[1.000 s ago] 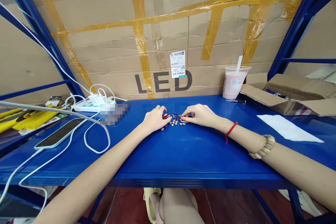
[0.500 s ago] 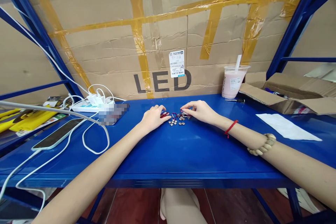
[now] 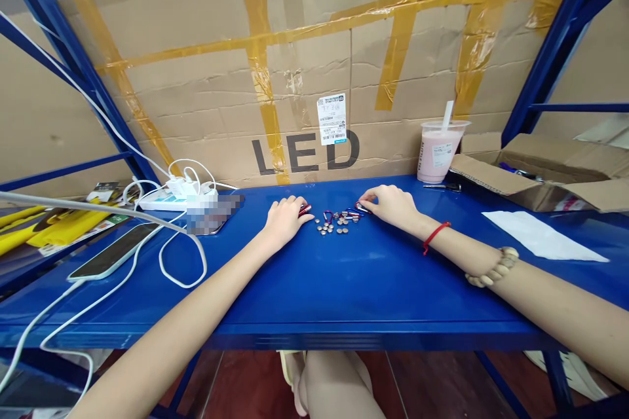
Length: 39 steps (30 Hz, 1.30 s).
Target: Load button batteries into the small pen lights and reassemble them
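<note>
Left hand (image 3: 285,220): gripping a red tube (image 3: 305,210), left of the discs
Right hand (image 3: 392,205): fingertips on a small piece (image 3: 362,208), right of the discs; grip unclear
Discs (image 3: 329,230): on the table (image 3: 344,288)
Cup (image 3: 441,156): behind, right of the discs

Both forearms (image 3: 196,322) stretch forward and inward, the left hand (image 3: 284,219) curled palm down, the right hand (image 3: 392,207) arched at the knuckles in a pinching pose
</note>
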Available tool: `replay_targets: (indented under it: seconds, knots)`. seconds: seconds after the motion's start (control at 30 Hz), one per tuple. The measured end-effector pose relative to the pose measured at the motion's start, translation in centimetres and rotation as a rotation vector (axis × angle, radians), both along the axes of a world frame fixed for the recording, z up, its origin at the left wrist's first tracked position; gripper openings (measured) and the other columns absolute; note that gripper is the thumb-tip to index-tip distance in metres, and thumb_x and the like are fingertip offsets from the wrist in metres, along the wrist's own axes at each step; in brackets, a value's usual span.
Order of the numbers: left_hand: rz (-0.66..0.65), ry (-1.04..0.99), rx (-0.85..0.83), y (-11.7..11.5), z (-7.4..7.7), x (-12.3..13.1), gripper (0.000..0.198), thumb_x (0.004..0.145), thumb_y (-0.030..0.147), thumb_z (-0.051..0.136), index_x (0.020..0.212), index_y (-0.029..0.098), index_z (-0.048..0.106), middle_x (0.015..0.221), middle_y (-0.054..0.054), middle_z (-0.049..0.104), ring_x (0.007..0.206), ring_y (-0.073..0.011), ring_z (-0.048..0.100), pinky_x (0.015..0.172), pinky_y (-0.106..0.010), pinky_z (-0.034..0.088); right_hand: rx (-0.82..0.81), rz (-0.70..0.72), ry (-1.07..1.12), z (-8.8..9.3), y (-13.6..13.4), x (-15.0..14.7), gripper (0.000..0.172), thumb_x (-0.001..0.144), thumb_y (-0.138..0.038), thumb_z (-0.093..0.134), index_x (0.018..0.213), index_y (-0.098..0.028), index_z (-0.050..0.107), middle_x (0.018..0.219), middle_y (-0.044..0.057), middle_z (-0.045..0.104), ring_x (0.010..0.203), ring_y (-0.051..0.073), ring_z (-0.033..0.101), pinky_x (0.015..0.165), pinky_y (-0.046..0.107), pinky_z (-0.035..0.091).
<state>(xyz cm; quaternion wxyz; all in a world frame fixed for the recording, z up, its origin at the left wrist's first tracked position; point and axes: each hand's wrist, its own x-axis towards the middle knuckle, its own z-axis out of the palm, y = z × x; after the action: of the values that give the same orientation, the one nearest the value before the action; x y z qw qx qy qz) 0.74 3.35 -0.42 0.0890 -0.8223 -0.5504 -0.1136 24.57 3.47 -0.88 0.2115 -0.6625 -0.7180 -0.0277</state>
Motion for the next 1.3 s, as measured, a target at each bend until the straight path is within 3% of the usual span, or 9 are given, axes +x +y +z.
replay_targets:
  seconds: [0.2,0.27,0.37,0.47,0.6,0.8,0.97,1.17,1.3]
  knots:
    - [0.018,0.014,0.010,-0.3,0.1,0.0,0.037,0.087,0.042,0.050,0.114,0.018,0.048,0.113,-0.009,0.058,0.104,-0.0255,0.055,0.086,-0.037,0.039,0.042,0.037,0.000,-0.1,-0.1,-0.2,0.020,0.083,-0.034,0.052,0.090,-0.028,0.070,0.096,-0.002,0.067,0.085,0.016,0.059,0.058,0.021,0.034]
    - [0.007,0.011,0.038,-0.6,0.3,0.2,0.041,0.085,0.044,0.052,0.115,0.017,0.045,0.113,-0.010,0.057,0.103,-0.0252,0.055,0.085,-0.037,0.039,0.097,0.196,0.021,0.0,-0.3,-0.6,0.022,0.084,-0.038,0.050,0.090,-0.027,0.069,0.096,-0.001,0.066,0.080,0.013,0.059,0.058,0.020,0.034]
    - [0.002,0.046,0.093,-1.3,0.6,0.7,0.040,0.080,0.047,0.057,0.105,0.016,0.050,0.107,-0.009,0.057,0.099,-0.0258,0.056,0.083,-0.037,0.040,0.085,0.553,0.019,0.1,-0.9,-1.3,0.027,0.085,-0.043,0.050,0.088,-0.025,0.070,0.091,-0.001,0.066,0.075,0.009,0.058,0.060,0.018,0.036]
    - [-0.006,0.099,0.102,-1.8,1.0,0.9,0.036,0.079,0.047,0.058,0.097,0.016,0.054,0.101,-0.009,0.058,0.096,-0.0267,0.056,0.084,-0.038,0.039,0.025,0.706,0.002,0.1,-1.4,-1.9,0.032,0.081,-0.052,0.052,0.088,-0.025,0.070,0.085,-0.001,0.065,0.071,0.009,0.057,0.058,0.017,0.036]
    - [0.026,0.148,0.072,-2.0,1.3,0.7,0.034,0.082,0.043,0.054,0.102,0.016,0.057,0.103,-0.011,0.059,0.093,-0.0281,0.058,0.085,-0.041,0.037,0.005,0.717,0.002,0.0,-1.6,-2.0,0.038,0.076,-0.058,0.056,0.090,-0.025,0.070,0.084,0.000,0.065,0.070,0.009,0.056,0.056,0.017,0.035]
    - [0.053,0.149,0.023,-1.7,1.4,0.5,0.025,0.084,0.038,0.052,0.085,0.017,0.065,0.096,-0.009,0.062,0.086,-0.0263,0.060,0.081,-0.039,0.039,0.000,0.739,-0.016,-0.1,-1.3,-1.6,0.025,0.081,-0.044,0.055,0.089,-0.025,0.070,0.089,0.000,0.065,0.071,0.009,0.057,0.057,0.017,0.037]
    - [0.048,0.136,0.054,-1.6,1.1,0.6,0.026,0.088,0.035,0.048,0.086,0.014,0.063,0.095,-0.011,0.060,0.087,-0.0264,0.059,0.079,-0.038,0.039,-0.021,0.712,-0.015,0.1,-1.3,-1.6,0.025,0.080,-0.044,0.057,0.089,-0.025,0.070,0.089,0.000,0.066,0.070,0.009,0.057,0.058,0.017,0.037]
    - [-0.038,-0.111,0.217,-1.4,0.9,1.1,0.022,0.092,0.034,0.042,0.093,0.016,0.054,0.099,-0.008,0.058,0.094,-0.0226,0.053,0.080,-0.033,0.040,-0.033,0.557,0.008,0.4,-1.6,-1.8,0.025,0.076,-0.049,0.061,0.083,-0.027,0.070,0.090,-0.003,0.067,0.075,0.010,0.059,0.059,0.017,0.036]
    - [-0.134,-0.290,0.166,-1.8,0.6,1.7,0.017,0.092,0.033,0.041,0.093,0.018,0.050,0.094,-0.004,0.060,0.087,-0.0188,0.055,0.077,-0.030,0.041,-0.033,0.539,0.000,0.3,-1.4,-1.9,0.023,0.077,-0.047,0.061,0.080,-0.027,0.071,0.086,-0.003,0.067,0.069,0.009,0.057,0.055,0.017,0.034]
